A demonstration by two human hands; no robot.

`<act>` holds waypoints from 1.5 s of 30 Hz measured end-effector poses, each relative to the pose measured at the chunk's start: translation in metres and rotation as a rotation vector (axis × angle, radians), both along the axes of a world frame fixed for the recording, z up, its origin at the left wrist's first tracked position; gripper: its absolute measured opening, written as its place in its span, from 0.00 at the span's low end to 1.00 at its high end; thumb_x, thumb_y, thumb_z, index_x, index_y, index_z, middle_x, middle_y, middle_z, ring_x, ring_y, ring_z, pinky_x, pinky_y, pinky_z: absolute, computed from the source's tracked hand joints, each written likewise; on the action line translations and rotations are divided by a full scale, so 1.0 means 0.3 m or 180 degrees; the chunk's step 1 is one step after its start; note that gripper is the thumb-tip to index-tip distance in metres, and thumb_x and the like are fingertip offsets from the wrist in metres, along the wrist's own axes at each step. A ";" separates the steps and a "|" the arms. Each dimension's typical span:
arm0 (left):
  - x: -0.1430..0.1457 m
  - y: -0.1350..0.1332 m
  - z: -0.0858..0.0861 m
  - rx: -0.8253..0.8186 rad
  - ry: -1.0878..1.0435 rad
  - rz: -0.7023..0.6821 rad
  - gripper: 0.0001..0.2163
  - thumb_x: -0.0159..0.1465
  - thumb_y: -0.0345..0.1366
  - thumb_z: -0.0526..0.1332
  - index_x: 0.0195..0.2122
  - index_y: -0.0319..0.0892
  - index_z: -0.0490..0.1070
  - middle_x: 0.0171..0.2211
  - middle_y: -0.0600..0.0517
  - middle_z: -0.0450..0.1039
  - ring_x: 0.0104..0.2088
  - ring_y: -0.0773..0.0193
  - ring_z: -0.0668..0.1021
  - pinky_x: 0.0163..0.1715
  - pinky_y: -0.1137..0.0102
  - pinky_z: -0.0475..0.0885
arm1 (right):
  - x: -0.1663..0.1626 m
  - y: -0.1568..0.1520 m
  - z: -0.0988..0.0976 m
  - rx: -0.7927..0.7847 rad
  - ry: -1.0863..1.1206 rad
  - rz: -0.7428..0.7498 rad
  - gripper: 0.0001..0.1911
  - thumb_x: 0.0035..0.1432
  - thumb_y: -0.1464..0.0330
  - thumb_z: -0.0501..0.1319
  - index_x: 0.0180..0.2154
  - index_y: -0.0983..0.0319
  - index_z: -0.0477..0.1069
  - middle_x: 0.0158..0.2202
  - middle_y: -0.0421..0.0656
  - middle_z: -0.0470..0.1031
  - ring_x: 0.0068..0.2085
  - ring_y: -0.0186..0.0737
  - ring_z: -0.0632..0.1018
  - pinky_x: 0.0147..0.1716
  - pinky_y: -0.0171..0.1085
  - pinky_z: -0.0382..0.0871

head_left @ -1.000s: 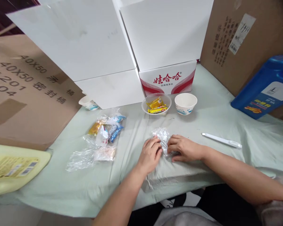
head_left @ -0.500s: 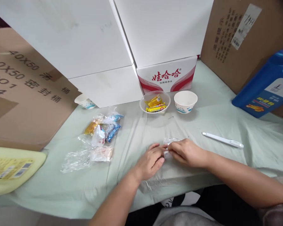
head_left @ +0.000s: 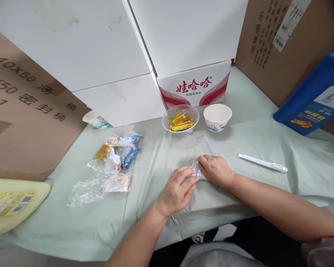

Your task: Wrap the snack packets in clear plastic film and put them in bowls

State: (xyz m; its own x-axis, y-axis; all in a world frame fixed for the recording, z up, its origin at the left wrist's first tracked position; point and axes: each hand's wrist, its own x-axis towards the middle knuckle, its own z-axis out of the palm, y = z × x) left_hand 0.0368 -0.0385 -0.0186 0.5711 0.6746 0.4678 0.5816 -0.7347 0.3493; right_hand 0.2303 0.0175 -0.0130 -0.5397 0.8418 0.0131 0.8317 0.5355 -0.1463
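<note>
Both my hands rest on the pale green cloth near the table's front edge. Between them lies a small clear plastic bag, folded small. My right hand presses down on it with curled fingers. From the left, my left hand pinches the bag's edge with its fingertips. Most of the bag is hidden under my right hand.
Wrapped snacks in clear bags lie to the left. A clear bowl of yellow candies and a white paper bowl stand behind my hands, a white pen to the right. White boxes, brown cartons, a blue jug and a yellow bottle ring the table.
The plastic bag has been folded down from a crumpled upright sheet to a small flat packet. My right hand has moved over it and both hands have closed in.
</note>
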 end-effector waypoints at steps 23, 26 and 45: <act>-0.008 0.022 -0.032 -0.0081 -0.0017 0.0572 0.05 0.64 0.29 0.58 0.35 0.43 0.74 0.40 0.49 0.79 0.49 0.53 0.77 0.48 0.55 0.74 | 0.051 -0.018 -0.020 0.0247 0.0905 0.1304 0.14 0.63 0.70 0.60 0.49 0.62 0.75 0.52 0.51 0.76 0.48 0.47 0.75 0.47 0.46 0.73; -0.020 0.027 -0.034 -0.0075 -0.0141 0.0596 0.05 0.64 0.29 0.58 0.33 0.41 0.73 0.37 0.48 0.78 0.45 0.55 0.78 0.46 0.57 0.74 | 0.054 0.000 -0.012 0.0247 0.0950 0.1323 0.13 0.64 0.74 0.55 0.44 0.60 0.77 0.47 0.48 0.79 0.42 0.43 0.77 0.41 0.41 0.74; -0.039 0.020 -0.015 -0.0612 0.0449 0.0284 0.10 0.60 0.39 0.66 0.39 0.41 0.75 0.45 0.45 0.74 0.48 0.53 0.74 0.48 0.59 0.71 | -0.192 0.359 0.306 0.1579 0.1134 0.0491 0.13 0.62 0.68 0.54 0.42 0.62 0.76 0.40 0.50 0.78 0.44 0.49 0.74 0.49 0.47 0.67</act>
